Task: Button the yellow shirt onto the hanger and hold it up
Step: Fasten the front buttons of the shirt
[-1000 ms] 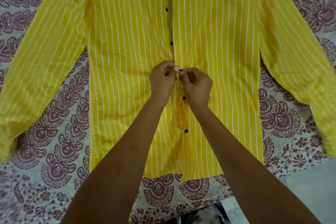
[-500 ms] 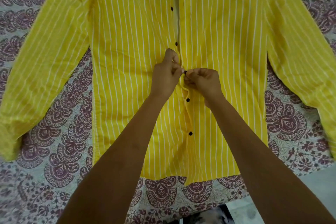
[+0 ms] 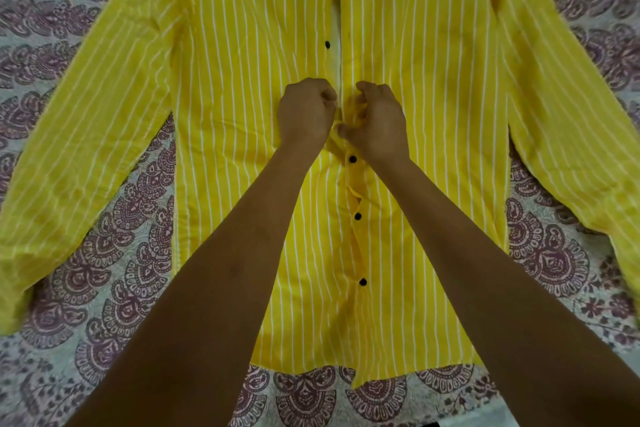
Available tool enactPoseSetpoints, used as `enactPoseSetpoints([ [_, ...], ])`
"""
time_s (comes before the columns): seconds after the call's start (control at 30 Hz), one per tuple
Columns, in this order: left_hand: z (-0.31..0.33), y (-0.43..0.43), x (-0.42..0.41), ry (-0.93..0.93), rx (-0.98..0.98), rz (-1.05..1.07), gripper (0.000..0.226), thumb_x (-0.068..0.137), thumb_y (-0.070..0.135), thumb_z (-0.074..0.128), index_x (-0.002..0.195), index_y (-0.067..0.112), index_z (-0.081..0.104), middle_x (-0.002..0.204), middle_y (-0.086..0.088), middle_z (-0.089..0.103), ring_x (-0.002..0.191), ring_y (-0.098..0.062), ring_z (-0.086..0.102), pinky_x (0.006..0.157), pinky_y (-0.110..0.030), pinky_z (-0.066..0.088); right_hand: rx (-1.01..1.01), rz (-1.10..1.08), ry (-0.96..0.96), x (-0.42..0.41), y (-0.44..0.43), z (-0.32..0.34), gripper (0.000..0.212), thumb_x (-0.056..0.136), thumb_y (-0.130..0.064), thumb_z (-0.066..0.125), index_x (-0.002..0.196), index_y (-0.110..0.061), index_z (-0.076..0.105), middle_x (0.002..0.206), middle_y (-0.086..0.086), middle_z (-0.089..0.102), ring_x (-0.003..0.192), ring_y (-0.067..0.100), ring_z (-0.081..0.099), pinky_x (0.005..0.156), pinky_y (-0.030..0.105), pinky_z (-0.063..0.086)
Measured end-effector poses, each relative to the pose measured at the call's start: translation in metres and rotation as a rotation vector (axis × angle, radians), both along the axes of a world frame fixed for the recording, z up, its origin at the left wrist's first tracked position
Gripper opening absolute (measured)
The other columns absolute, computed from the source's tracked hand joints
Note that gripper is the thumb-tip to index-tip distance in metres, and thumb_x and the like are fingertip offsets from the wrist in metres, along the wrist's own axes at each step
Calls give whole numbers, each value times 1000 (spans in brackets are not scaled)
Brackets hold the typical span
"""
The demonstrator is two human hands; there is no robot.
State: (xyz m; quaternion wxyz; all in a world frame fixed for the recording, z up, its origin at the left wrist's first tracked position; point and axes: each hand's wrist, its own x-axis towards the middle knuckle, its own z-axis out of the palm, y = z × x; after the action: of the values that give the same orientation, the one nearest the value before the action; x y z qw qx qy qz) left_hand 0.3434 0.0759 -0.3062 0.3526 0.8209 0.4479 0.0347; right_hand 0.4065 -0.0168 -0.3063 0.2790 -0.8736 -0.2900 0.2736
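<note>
The yellow shirt (image 3: 242, 87) with thin white stripes lies flat, front up, sleeves spread to both sides. Small black buttons run down its middle placket; three below my hands look fastened, and two above sit beside an open gap. My left hand (image 3: 306, 111) is curled on the left front edge at mid-chest. My right hand (image 3: 375, 121) pinches the right front edge, thumb against the fabric beside the left hand. The button between my hands is hidden. No hanger shows; the collar is out of frame.
A white bedsheet (image 3: 114, 229) with maroon paisley prints lies under the shirt. The left sleeve cuff (image 3: 14, 291) and the right sleeve (image 3: 581, 135) reach the frame edges. A grey strip of floor (image 3: 519, 416) shows at the bottom right.
My hands have moved up the placket from the button they were working to the one above. That lower button now shows fastened below my right hand. The view has shifted slightly.
</note>
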Motion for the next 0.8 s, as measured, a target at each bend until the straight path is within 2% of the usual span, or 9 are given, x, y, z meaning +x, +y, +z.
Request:
enactPoseSetpoints([
  [0.13, -3, 2, 1, 167, 71, -104, 15, 80, 13, 61, 92, 13, 69, 98, -10, 70, 94, -27, 63, 72, -33, 46, -92, 40, -94, 3, 6, -2, 49, 73, -9, 64, 120, -5, 50, 117, 15, 53, 96, 33, 57, 75, 39, 47],
  [0.23, -2, 0, 3, 277, 194, -237, 15, 83, 9, 57, 94, 11, 67, 99, -12, 67, 94, -31, 61, 66, -33, 37, -182, 86, -188, 5, 10, 0, 28, 80, -10, 56, 107, -3, 54, 108, 16, 56, 95, 33, 56, 68, 35, 37],
  [0.3, -1, -1, 4, 295, 230, -244, 16, 85, 8, 54, 94, 12, 67, 100, -11, 67, 94, -31, 62, 66, -33, 39, -256, 164, -251, 7, 13, 2, 20, 85, -13, 54, 102, -3, 55, 105, 16, 59, 95, 33, 56, 65, 32, 32],
  [0.37, 0, 2, 4, 260, 159, -169, 17, 85, 9, 53, 92, 12, 68, 100, -9, 68, 94, -30, 63, 70, -35, 46, -265, 170, -277, 11, 18, 2, 15, 85, -12, 51, 93, -1, 58, 99, 19, 61, 91, 34, 57, 63, 32, 28],
  [0.43, 3, 5, 3, 184, 50, -59, 19, 83, 9, 51, 87, 12, 69, 98, -7, 70, 93, -27, 63, 75, -37, 52, -174, 16, -170, 16, 22, 1, 13, 80, -10, 52, 76, -1, 60, 80, 20, 62, 76, 33, 54, 60, 30, 25],
  [0.5, 3, 6, 5, 92, -17, 40, 16, 80, 10, 53, 80, 13, 69, 92, -5, 72, 90, -24, 64, 77, -36, 52, -15, -221, 85, 21, 22, -4, 16, 76, -9, 56, 61, -5, 57, 59, 13, 53, 63, 24, 48, 57, 28, 27],
  [0.6, 6, 2, 8, 11, -79, 122, 10, 77, 11, 60, 77, 12, 70, 87, -4, 73, 86, -20, 66, 74, -25, 49, 179, -384, 439, 21, 15, -7, 14, 80, -8, 58, 66, -11, 60, 59, 3, 51, 57, 13, 45, 63, 30, 35],
  [0.7, 10, -2, 10, -42, -131, 194, 8, 77, 13, 63, 78, 11, 71, 87, -5, 73, 84, -18, 67, 70, -20, 45, 270, -415, 520, 15, 6, -7, 19, 85, -7, 58, 70, -19, 60, 65, -1, 56, 61, 7, 47, 67, 30, 38],
  [0.8, 9, -6, 8, -33, -113, 204, 8, 77, 14, 63, 79, 11, 70, 85, -6, 73, 83, -19, 67, 69, -23, 46, 331, -433, 492, 13, 2, -4, 23, 84, -6, 60, 69, -24, 60, 68, -5, 58, 61, -1, 52, 69, 25, 41],
])
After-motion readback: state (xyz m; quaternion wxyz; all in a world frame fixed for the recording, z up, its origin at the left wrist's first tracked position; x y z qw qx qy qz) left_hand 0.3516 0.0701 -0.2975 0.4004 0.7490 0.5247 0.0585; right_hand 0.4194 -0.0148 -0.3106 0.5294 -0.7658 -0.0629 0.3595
